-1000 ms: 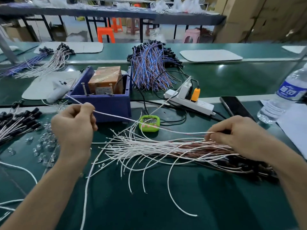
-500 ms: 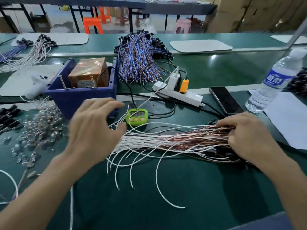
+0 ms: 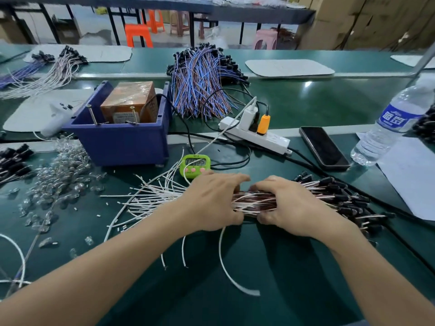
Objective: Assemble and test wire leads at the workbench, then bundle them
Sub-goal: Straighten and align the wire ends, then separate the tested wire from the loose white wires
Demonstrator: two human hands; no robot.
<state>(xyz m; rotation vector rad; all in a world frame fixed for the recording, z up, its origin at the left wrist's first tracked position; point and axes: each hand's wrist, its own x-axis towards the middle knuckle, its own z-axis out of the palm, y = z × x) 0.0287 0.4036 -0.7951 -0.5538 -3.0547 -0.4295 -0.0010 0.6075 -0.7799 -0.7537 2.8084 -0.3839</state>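
Observation:
A bunch of white and brown wire leads (image 3: 254, 201) lies across the green bench, with black connectors (image 3: 348, 198) at its right end and loose white tips (image 3: 150, 196) fanning out to the left. My left hand (image 3: 211, 203) and my right hand (image 3: 289, 205) sit side by side on the middle of the bunch, fingers and thumbs curled round it. A blue bin (image 3: 122, 137) with an orange-wrapped tester block (image 3: 131, 102) and two metal pins stands behind.
A green timer (image 3: 195, 165) sits just beyond my hands. A power strip (image 3: 256, 135), a phone (image 3: 323, 148) and a water bottle (image 3: 390, 128) lie to the right on white paper (image 3: 414, 175). Clear small parts (image 3: 61, 175) are scattered left. Blue wire bundles (image 3: 202, 81) lie behind.
My left hand let go of the single white lead and moved right onto the bunch. Both hands have closed in together around the bunch's middle.

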